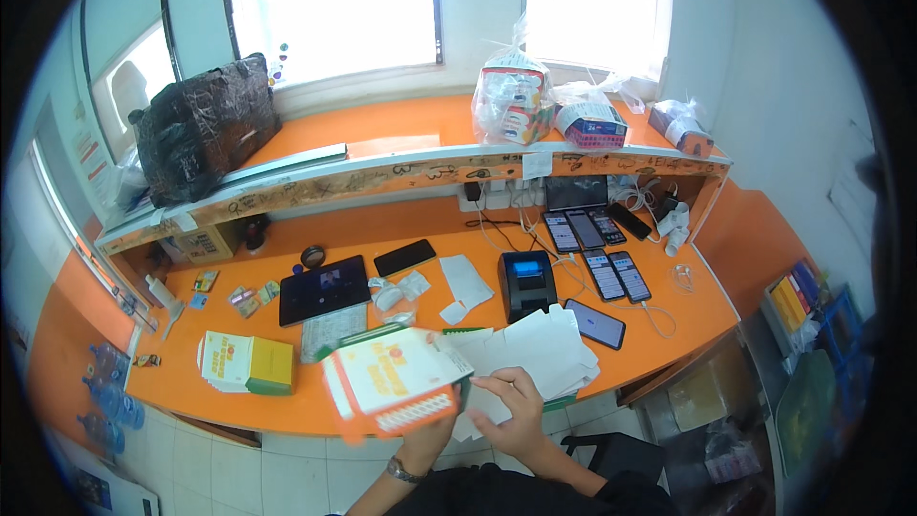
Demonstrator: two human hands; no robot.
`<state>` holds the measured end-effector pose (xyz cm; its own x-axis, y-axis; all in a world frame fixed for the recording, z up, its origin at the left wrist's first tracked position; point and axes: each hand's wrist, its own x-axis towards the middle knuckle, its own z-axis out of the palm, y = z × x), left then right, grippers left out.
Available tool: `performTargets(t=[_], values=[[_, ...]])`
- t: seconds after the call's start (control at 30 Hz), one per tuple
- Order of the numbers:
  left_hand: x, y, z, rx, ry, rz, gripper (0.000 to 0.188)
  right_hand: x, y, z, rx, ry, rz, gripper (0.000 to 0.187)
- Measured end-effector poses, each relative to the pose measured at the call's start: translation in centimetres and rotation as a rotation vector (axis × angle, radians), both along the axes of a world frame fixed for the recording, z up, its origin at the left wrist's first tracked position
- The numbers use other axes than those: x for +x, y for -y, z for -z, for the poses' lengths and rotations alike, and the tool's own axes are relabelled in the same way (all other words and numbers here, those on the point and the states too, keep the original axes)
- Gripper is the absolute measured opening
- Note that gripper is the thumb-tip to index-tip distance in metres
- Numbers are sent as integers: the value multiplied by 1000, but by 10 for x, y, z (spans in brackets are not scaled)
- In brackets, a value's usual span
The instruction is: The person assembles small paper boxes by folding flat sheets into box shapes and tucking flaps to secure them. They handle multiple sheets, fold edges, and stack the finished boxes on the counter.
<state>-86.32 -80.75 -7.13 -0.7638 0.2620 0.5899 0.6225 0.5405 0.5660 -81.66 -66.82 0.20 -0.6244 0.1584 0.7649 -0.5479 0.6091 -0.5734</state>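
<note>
In front of me, above the desk's near edge, my left hand (432, 441) holds a white food box (390, 373) with orange and yellow print from below. The box is tilted and blurred by motion, and its body hides most of my left fingers. Close to the box's right edge is my right hand (516, 413), thumb and fingers apart and curved; whether its fingertips touch the box I cannot tell. Further left lies a stack of similar white, yellow and green boxes (250, 363). White flat card sheets (540, 349) spread behind my right hand.
The orange desk (181, 377) carries a black tablet (325, 289), a dark phone (405, 257), a black receipt printer (527, 287) and several phones (616, 277) with cables. On the raised shelf stand a black wrapped parcel (205, 124) and bagged packages (516, 100). Water bottles (110, 392) stand at left.
</note>
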Motion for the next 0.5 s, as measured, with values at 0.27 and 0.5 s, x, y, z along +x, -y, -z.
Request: performTargets(t=[0.27, 0.5], values=[[1, -10, 7, -268, -12, 114, 12, -4, 3, 2, 197, -152, -133, 45], [-5, -12, -7, -332, 154, 132, 16, -13, -4, 15, 177, -154, 13, 21]])
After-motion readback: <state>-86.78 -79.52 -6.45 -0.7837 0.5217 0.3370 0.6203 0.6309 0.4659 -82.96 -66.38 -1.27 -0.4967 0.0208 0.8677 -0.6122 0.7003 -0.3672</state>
